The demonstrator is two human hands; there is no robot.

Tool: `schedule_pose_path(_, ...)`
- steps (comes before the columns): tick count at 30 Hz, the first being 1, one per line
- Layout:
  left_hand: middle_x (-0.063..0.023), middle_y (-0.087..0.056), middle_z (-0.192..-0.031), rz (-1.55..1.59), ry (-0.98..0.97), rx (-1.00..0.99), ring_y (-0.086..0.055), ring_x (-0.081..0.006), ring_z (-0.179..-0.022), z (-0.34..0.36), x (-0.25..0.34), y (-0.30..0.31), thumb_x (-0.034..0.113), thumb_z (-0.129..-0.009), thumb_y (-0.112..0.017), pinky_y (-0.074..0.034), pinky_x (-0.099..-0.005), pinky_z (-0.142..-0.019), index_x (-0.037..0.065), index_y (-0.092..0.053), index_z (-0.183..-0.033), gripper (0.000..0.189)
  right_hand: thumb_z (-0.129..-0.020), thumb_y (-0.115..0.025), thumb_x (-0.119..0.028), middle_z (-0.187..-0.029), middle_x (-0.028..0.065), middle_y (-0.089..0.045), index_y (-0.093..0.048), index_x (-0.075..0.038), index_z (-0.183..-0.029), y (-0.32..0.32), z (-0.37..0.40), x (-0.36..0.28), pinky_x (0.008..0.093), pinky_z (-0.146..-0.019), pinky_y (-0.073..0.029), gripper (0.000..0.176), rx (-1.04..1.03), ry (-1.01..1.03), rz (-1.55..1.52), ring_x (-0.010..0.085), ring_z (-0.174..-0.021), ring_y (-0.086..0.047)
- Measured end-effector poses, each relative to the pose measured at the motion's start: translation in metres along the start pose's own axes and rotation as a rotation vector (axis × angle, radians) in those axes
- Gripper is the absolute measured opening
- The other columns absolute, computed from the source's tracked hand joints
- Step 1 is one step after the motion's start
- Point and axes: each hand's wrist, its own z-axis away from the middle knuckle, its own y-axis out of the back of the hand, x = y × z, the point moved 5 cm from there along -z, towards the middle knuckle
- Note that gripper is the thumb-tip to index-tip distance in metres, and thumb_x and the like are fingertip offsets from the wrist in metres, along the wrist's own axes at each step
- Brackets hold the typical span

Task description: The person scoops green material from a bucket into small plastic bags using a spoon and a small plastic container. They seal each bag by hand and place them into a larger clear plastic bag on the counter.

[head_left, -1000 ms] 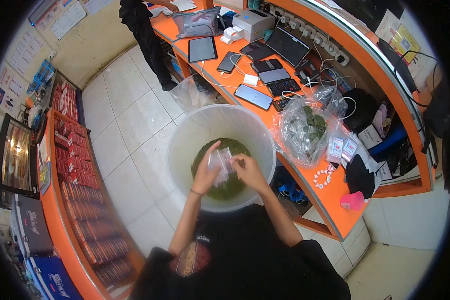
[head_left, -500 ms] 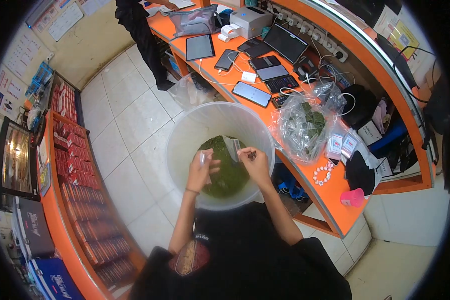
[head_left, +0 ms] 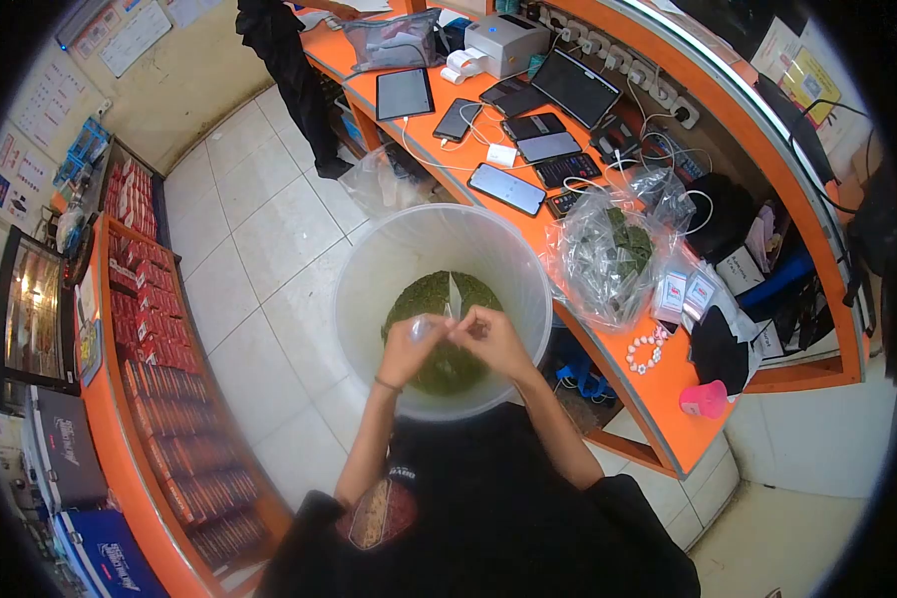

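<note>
A large translucent tub stands in front of me with a heap of green flakes at its bottom. Over the heap my two hands meet at the fingertips. A small clear plastic bag sticks up between them. My right hand is closed in a pinch on the bag's lower end. My left hand is closed too, its fingertips at the same end. Something clear and shiny shows at the left hand; I cannot make out what it is.
On the orange counter at right lie a large plastic bag with green contents, phones, a tablet, a printer and a pink cup. Another person stands at its far end. Shelves with red packs line the left.
My left hand has moved right and turned towards my right hand. My right hand has come left and slightly down with the small plastic bag, so the fingertips now meet.
</note>
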Motion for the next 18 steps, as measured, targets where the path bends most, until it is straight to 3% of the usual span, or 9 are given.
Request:
schedule_pose_path(2,-0.0036,-0.073,-0.088,0.055,0.038,-0.012,-0.063,-0.0092,-0.082,0.000,-0.003,0.002,0.022,-0.091,-0.066,-0.050,-0.0274,-0.076,0.007,-0.074,-0.097,0.018,-0.090,-0.068,-0.016,-0.071,-0.0016,-0.061,-0.058,-0.003,-0.085,-0.002,0.002,-0.008,0.0236,-0.053,-0.042,0.017,-0.120,-0.279,0.009,0.0042,-0.061,-0.054)
schedule_pose_path(3,-0.0025,-0.071,-0.085,0.071,0.010,-0.013,-0.062,-0.0079,-0.079,-0.001,-0.005,0.002,0.022,-0.092,-0.067,-0.049,-0.0261,-0.072,0.003,-0.073,-0.095,0.020,-0.090,-0.068,-0.016,-0.071,-0.0016,-0.061,-0.058,-0.003,-0.085,-0.003,0.002,-0.008,0.0236,-0.053,-0.042,0.017,-0.118,-0.278,0.009,0.0042,-0.061,-0.054)
schedule_pose_path(5,-0.0015,-0.070,-0.083,0.088,-0.019,-0.015,-0.060,-0.0065,-0.077,-0.001,-0.009,0.000,0.022,-0.092,-0.067,-0.048,-0.0248,-0.069,0.000,-0.072,-0.094,0.023,-0.091,-0.064,-0.015,-0.068,0.0055,-0.063,-0.057,-0.001,-0.083,-0.006,0.003,-0.010,0.0301,-0.052,-0.044,0.018,-0.095,-0.206,0.102,0.0124,-0.058,-0.060)
schedule_pose_path(6,-0.0041,-0.070,-0.079,-0.077,-0.105,0.042,-0.062,-0.0096,-0.072,0.001,-0.004,0.000,0.022,-0.091,-0.067,-0.049,-0.0268,-0.066,0.001,-0.072,-0.092,0.022,-0.091,-0.064,-0.015,-0.068,0.0055,-0.063,-0.057,-0.001,-0.083,-0.008,0.004,-0.005,0.0301,-0.052,-0.044,0.018,-0.094,-0.206,0.103,0.0124,-0.058,-0.060)
schedule_pose_path(8,-0.0067,-0.070,-0.075,-0.241,-0.193,0.097,-0.064,-0.0126,-0.067,0.005,0.001,-0.005,0.022,-0.090,-0.067,-0.050,-0.0289,-0.063,0.001,-0.072,-0.090,0.021,-0.090,-0.061,-0.013,-0.066,0.0152,-0.061,-0.055,0.002,-0.082,-0.009,0.004,-0.004,0.0364,-0.053,-0.045,0.019,-0.031,0.075,0.466,0.0247,-0.057,-0.062)
schedule_pose_path(10,-0.0143,-0.067,-0.069,-0.576,-0.209,0.184,-0.065,-0.0237,-0.059,0.009,0.012,-0.008,0.021,-0.087,-0.068,-0.050,-0.0326,-0.057,0.003,-0.072,-0.087,0.018,-0.089,-0.062,-0.013,-0.065,0.0177,-0.060,-0.054,0.003,-0.083,-0.010,0.005,-0.001,0.0380,-0.054,-0.046,0.019,0.008,0.065,0.500,0.0293,-0.057,-0.061)
schedule_pose_path(11,-0.0143,-0.067,-0.069,-0.576,-0.214,0.185,-0.065,-0.0237,-0.059,0.009,0.015,-0.011,0.021,-0.087,-0.068,-0.050,-0.0326,-0.057,0.003,-0.072,-0.087,0.018,-0.088,-0.062,-0.013,-0.065,0.0203,-0.058,-0.054,0.004,-0.084,-0.009,0.004,0.000,0.0397,-0.055,-0.046,0.020,0.046,0.052,0.534,0.0340,-0.058,-0.060)
schedule_pose_path(13,-0.0218,-0.065,-0.074,-0.596,-0.167,0.231,-0.064,-0.0411,-0.068,0.011,0.017,-0.012,0.029,-0.087,-0.065,-0.051,-0.0463,-0.061,0.005,-0.069,-0.082,0.024,-0.089,-0.062,-0.014,-0.066,0.0201,-0.059,-0.055,0.004,-0.084,-0.008,0.004,0.000,0.0401,-0.055,-0.046,0.020,0.073,0.048,0.546,0.0342,-0.059,-0.061)
schedule_pose_path(18,-0.0201,-0.067,-0.076,-0.415,-0.172,0.234,-0.067,-0.0379,-0.071,0.008,0.018,-0.007,0.025,-0.087,-0.065,-0.053,-0.0429,-0.065,0.005,-0.069,-0.088,0.020,-0.089,-0.062,-0.014,-0.069,0.0208,-0.060,-0.055,0.004,-0.083,-0.008,0.002,-0.015,0.0419,-0.056,-0.046,0.020,0.060,0.057,0.473,0.0362,-0.059,-0.061)
